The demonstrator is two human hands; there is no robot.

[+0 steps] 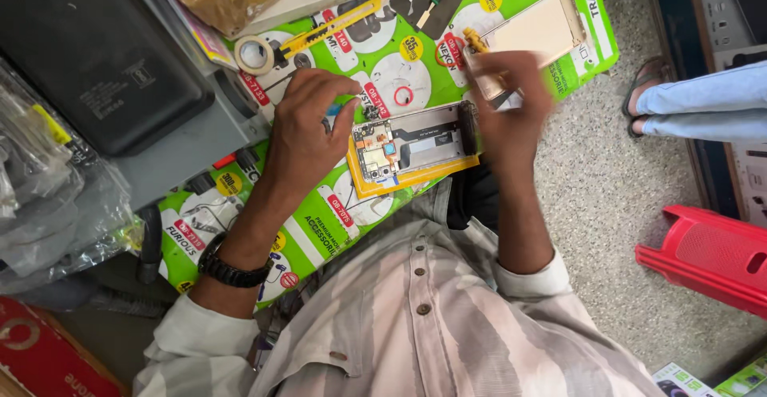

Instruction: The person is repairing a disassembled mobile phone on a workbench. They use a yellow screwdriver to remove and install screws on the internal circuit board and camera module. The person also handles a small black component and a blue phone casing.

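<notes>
Nearest the camera, the person's striped shirt front fills the lower frame, and both forearms reach up from it over a green printed mat [319, 229] laid across the lap and bench edge.

The left hand [307, 129], with a black wristwatch [228, 269] on its wrist, is half curled, fingers bent down. Its fingertips pinch something small and blue by the upper left corner of an opened phone [411, 149]; what that object is cannot be made out. The phone lies flat on a yellow card, circuit board exposed at its left end, between the two hands and just beside both.

The right hand [507, 117] is blurred. It is loosely closed, fingers curled round a small tool with a yellow handle [475, 41], and its heel sits at the phone's right end.

Past the hands, a gold phone back panel [543, 25] lies near the mat's far right corner. A roll of tape [254, 55] and a yellow utility knife [339, 25] lie at the mat's far left.

A dark box hems the left edge closely. To the right the mat ends over speckled floor, open up to a red plastic stool [711, 257] and another person's sandalled foot [647, 93].
</notes>
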